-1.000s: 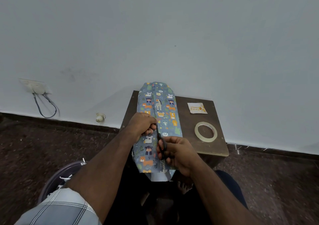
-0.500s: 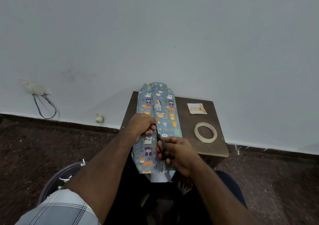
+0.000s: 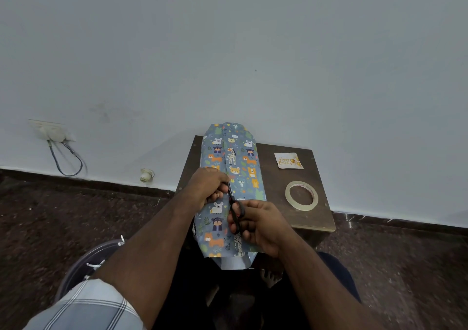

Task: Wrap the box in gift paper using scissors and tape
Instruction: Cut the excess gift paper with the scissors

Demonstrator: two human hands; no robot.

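The blue animal-print gift paper (image 3: 231, 162) lies lengthwise on the small dark wooden table (image 3: 278, 177), overhanging its near edge. The left hand (image 3: 209, 186) pinches the paper's seam; the right hand (image 3: 260, 224) grips black-handled scissors (image 3: 235, 212) (blades on the seam). A clear tape roll (image 3: 301, 195) lies on bare tabletop to the right.

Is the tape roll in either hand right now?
No: the tape roll lies alone on the table, while the right hand grips the scissors and the left hand holds the gift paper.
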